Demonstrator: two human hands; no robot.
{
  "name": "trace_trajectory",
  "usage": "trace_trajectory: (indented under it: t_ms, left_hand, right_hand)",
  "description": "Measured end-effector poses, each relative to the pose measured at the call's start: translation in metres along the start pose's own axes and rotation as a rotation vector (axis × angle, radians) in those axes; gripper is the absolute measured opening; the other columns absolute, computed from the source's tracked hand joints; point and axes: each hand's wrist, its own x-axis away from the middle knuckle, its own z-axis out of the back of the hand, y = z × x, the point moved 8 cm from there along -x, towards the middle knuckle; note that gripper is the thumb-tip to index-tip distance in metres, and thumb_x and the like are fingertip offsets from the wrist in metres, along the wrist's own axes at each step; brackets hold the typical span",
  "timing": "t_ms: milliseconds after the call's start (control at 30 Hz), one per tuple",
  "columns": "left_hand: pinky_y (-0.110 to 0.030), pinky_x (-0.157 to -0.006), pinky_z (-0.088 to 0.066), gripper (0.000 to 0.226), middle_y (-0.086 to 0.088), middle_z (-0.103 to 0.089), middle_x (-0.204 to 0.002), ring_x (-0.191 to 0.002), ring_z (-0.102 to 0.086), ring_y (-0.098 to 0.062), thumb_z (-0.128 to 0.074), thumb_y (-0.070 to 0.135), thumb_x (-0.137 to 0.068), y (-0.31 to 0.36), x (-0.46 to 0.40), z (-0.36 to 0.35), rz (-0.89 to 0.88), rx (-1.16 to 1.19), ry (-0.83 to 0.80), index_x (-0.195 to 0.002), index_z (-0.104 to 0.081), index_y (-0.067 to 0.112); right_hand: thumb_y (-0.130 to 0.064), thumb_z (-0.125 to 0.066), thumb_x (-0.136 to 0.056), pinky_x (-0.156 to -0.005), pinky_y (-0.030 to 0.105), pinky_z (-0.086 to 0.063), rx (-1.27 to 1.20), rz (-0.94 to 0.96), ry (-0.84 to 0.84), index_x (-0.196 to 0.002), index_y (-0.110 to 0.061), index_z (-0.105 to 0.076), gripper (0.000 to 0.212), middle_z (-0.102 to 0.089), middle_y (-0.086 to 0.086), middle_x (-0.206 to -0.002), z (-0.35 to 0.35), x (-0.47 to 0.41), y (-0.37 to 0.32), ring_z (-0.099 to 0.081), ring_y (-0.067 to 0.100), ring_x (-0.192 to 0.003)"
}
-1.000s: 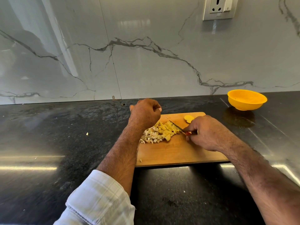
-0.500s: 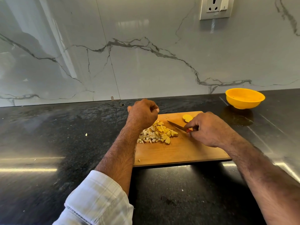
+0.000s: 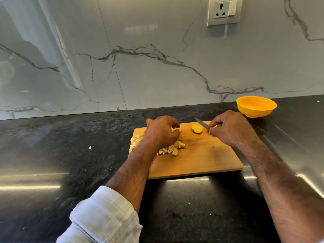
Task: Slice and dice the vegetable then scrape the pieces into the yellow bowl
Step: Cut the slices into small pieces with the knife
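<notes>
- Diced vegetable pieces [image 3: 172, 149] lie in one pale yellow heap on the left part of one wooden cutting board [image 3: 201, 162]; the left forearm crosses over the heap and hides part of it, so the pieces cannot be counted.
- One uncut round slice [image 3: 196, 128] lies apart from the heap, near the far edge of the board, between the two hands.
- One stray bit [image 3: 90, 147] sits on the dark countertop [image 3: 52, 155], well to the left of the board.
- One yellow bowl [image 3: 256, 106] stands upright on the countertop beyond the board's far right corner, near the marble wall; nothing shows inside it.
- The left hand [image 3: 162, 132] hangs over the heap with its fingers curled inward; no object shows in its grasp.
- The right hand [image 3: 231, 128] grips one knife [image 3: 201, 123] by its handle, of which only a bit of red shows; the blade points left and away, its tip above the board's far edge, just beside the round slice.
- One wall socket [image 3: 224, 12] is mounted above.
</notes>
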Motion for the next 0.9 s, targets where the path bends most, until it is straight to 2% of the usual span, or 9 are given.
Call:
trace_trajectory:
  t_ms: [167, 300, 367, 467, 567, 700, 833, 900]
  left_hand:
    - [-0.059, -0.118, -0.027, 0.038, 0.011, -0.063, -0.138, -0.128, -0.057, -0.015, -0.064, 0.051, -0.099, 0.032, -0.004, -0.011, -0.058, -0.051, -0.038, -0.133, -0.065, 0.035]
    - [-0.063, -0.121, -0.021, 0.052, 0.005, -0.054, -0.153, -0.143, -0.047, -0.022, -0.066, 0.049, -0.099, 0.057, -0.024, -0.029, -0.05, -0.138, -0.15, -0.146, -0.054, 0.032]
    - [-0.063, -0.122, -0.024, 0.058, 0.005, -0.053, -0.154, -0.143, -0.047, -0.022, -0.068, 0.049, -0.097, 0.065, -0.033, -0.037, -0.038, -0.125, -0.201, -0.149, -0.049, 0.033]
    - [-0.061, -0.118, -0.034, 0.055, 0.006, -0.06, -0.145, -0.135, -0.054, -0.021, -0.073, 0.045, -0.095, 0.075, -0.044, -0.045, -0.041, -0.098, -0.211, -0.144, -0.051, 0.033]
    - [-0.049, -0.108, -0.049, 0.052, 0.004, -0.062, -0.135, -0.122, -0.058, -0.018, -0.08, 0.038, -0.091, 0.068, -0.048, -0.048, -0.004, 0.036, -0.191, -0.136, -0.055, 0.03]
    - [-0.035, -0.094, -0.056, 0.047, 0.004, -0.058, -0.125, -0.11, -0.057, -0.015, -0.086, 0.028, -0.083, 0.058, -0.047, -0.044, 0.017, 0.169, -0.14, -0.121, -0.058, 0.029]
    - [-0.036, -0.091, -0.061, 0.029, 0.006, -0.067, -0.107, -0.097, -0.064, -0.012, -0.089, 0.022, -0.082, 0.053, -0.044, -0.037, -0.017, 0.229, -0.119, -0.104, -0.069, 0.027]
    - [-0.037, -0.094, -0.061, 0.023, 0.006, -0.071, -0.102, -0.097, -0.067, -0.011, -0.087, 0.02, -0.085, 0.048, -0.043, -0.031, -0.017, 0.264, -0.097, -0.102, -0.073, 0.025]
  right_hand:
    - [-0.03, -0.082, -0.083, -0.067, 0.028, -0.057, 0.023, -0.078, 0.012, -0.092, -0.021, -0.083, 0.013, -0.076, -0.005, -0.084, -0.001, -0.003, 0.01, -0.065, 0.008, -0.074]
    - [-0.032, -0.08, -0.083, -0.067, 0.029, -0.059, 0.039, -0.092, 0.013, -0.092, -0.021, -0.082, 0.014, -0.075, -0.006, -0.084, 0.002, 0.0, 0.01, -0.065, 0.008, -0.074]
    - [-0.034, -0.078, -0.082, -0.065, 0.03, -0.059, 0.052, -0.097, 0.008, -0.092, -0.022, -0.082, 0.016, -0.073, -0.006, -0.082, 0.002, 0.0, 0.01, -0.064, 0.009, -0.072]
    - [-0.038, -0.078, -0.082, -0.062, 0.028, -0.058, 0.059, -0.117, -0.009, -0.095, -0.022, -0.08, 0.021, -0.07, -0.006, -0.082, 0.002, 0.0, 0.011, -0.062, 0.009, -0.071]
    - [-0.04, -0.078, -0.082, -0.063, 0.029, -0.059, 0.057, -0.103, -0.03, -0.095, -0.021, -0.08, 0.024, -0.07, -0.004, -0.082, 0.001, 0.0, 0.008, -0.063, 0.01, -0.071]
    - [-0.039, -0.079, -0.081, -0.066, 0.031, -0.062, 0.041, -0.096, -0.038, -0.097, -0.021, -0.08, 0.024, -0.073, -0.003, -0.084, -0.001, 0.0, 0.006, -0.065, 0.011, -0.072]
    - [-0.036, -0.078, -0.084, -0.063, 0.027, -0.059, 0.038, -0.102, -0.07, -0.101, -0.02, -0.08, 0.024, -0.074, -0.002, -0.087, -0.005, -0.002, 0.006, -0.066, 0.011, -0.073]
    - [-0.035, -0.078, -0.084, -0.059, 0.025, -0.056, 0.045, -0.103, -0.077, -0.101, -0.02, -0.08, 0.023, -0.074, -0.002, -0.089, -0.007, -0.003, 0.007, -0.065, 0.01, -0.072]
